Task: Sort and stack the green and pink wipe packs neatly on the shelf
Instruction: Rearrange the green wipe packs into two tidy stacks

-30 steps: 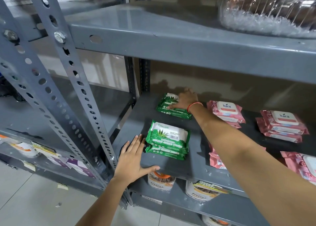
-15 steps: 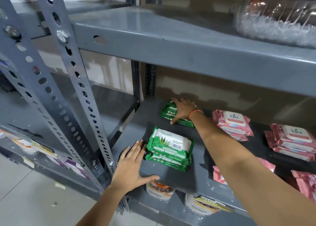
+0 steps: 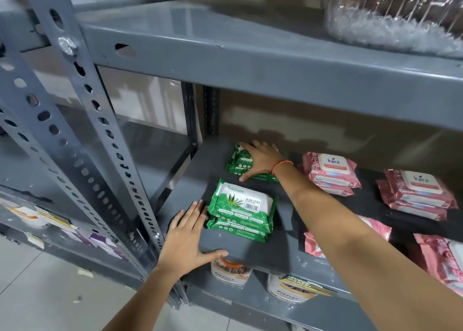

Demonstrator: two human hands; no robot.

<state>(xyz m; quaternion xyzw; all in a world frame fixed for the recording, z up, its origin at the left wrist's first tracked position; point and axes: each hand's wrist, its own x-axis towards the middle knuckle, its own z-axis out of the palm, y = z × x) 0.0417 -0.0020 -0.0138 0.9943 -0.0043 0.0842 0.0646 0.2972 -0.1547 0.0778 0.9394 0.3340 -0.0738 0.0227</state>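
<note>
Right hand [image 3: 260,161] clamped over rear green plastic wipe pack [image 3: 240,164], left hand [image 3: 186,238] spread flat beside front green stack [image 3: 241,211] — gathering greens, next lifting onto that stack.

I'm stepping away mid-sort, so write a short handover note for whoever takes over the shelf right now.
Hands: right hand lies spread on the rear green pack, thumb at its front edge. Left hand rests flat on the shelf lip, beside the front green stack.
Done: greens sit on the left; two pink stacks at the back.
Left: square up the rear green pack, then stack the loose pink packs at the front right.
</note>
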